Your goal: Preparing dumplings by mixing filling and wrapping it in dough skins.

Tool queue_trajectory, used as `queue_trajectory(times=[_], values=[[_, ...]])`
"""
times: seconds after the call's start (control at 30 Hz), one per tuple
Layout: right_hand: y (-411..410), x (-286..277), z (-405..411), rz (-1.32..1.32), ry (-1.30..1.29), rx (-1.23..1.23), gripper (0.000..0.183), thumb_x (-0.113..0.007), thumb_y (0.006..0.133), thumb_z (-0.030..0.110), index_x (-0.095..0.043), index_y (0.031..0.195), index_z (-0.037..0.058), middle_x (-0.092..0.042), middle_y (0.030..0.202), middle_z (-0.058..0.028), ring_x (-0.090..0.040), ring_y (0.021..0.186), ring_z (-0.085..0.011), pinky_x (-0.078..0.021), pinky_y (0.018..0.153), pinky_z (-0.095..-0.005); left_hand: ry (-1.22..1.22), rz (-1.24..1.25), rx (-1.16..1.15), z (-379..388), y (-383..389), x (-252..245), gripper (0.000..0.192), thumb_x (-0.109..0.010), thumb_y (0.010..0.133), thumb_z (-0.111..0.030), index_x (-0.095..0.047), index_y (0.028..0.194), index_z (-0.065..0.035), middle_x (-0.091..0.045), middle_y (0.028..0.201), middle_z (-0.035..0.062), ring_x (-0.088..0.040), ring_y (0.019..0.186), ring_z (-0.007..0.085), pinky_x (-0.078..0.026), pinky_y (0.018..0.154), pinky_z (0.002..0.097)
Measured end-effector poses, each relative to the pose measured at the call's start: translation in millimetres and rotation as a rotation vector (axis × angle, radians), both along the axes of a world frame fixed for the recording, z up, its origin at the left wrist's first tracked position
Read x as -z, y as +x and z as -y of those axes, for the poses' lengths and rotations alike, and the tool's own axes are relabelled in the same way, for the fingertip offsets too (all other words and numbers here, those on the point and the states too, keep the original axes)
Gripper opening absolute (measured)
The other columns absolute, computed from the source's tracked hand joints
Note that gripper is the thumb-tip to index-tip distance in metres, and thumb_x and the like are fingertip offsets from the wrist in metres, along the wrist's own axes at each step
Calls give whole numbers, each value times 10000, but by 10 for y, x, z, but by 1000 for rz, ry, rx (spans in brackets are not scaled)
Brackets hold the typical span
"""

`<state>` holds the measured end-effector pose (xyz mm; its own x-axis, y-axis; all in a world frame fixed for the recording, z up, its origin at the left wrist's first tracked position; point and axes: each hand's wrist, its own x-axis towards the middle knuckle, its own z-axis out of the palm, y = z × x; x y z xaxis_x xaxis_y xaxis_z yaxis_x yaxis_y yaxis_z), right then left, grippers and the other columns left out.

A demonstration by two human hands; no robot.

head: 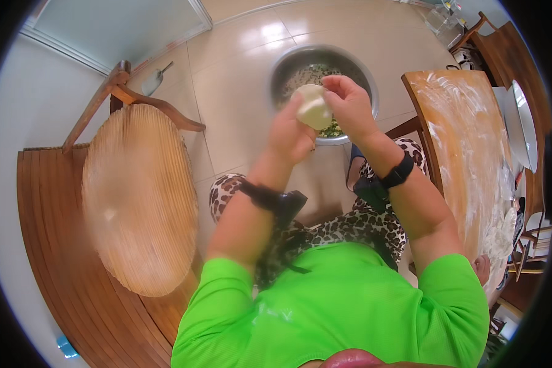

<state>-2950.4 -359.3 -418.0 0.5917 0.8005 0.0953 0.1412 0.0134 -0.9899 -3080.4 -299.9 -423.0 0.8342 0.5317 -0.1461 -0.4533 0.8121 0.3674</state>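
Note:
A thin round dough wrapper [313, 108] is held up in front of me. My left hand [290, 131] supports it from the left, with the thumb along its edge. At its upper right edge, my right hand [349, 103] grips the dough between thumb and fingers. Below both hands stands a large metal basin [276, 76] on the floor. It contains a filling with chopped greens [333, 129], partly covered by my hands and the dough.
To my right is a wooden board [455, 124] dusted with flour, where another person's hand [481, 269] rests near the edge. A white basin [520, 126] leans beyond it. At left, a round woven tray [140, 198] lies on a wooden bench [50, 221]. A scoop [152, 83] lies behind.

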Motion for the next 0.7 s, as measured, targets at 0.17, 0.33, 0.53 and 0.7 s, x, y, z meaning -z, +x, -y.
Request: queue_trajectory(times=[0.17,0.33,0.53,0.7], values=[[48,43,-57,86,-108,-125,254,-586,812,94,-616,1051,13,-657,865,-141,-649,809,-226,-506,728,-323,171,-311,-140,-162,-170,220,352,-372,1009,-246,-491,1219,11,-596,1141,128,-605,1002,206,-494,861,342],[58,487,220,1037,-363,-494,364,-567,723,18,-629,1079,62,-599,983,-153,-557,984,-325,-455,855,-410,370,-620,-362,-300,-295,207,345,-372,992,-195,-492,1203,50,-621,1065,168,-634,930,263,-506,837,365],[-122,691,79,935,-208,-511,195,-658,751,219,-615,859,63,-567,922,-140,-576,848,-342,-489,724,-438,31,-203,-287,-380,-365,289,427,-274,1005,-249,-428,1264,53,-541,1205,214,-538,1105,362,-451,934,442],[121,168,-186,573,-231,-108,187,-627,812,232,-644,861,52,-636,790,-123,-618,750,-291,-491,682,-375,-81,-141,-250,-320,-367,126,481,-223,1014,-309,-422,1272,45,-531,1222,211,-506,1139,377,-420,968,479]])
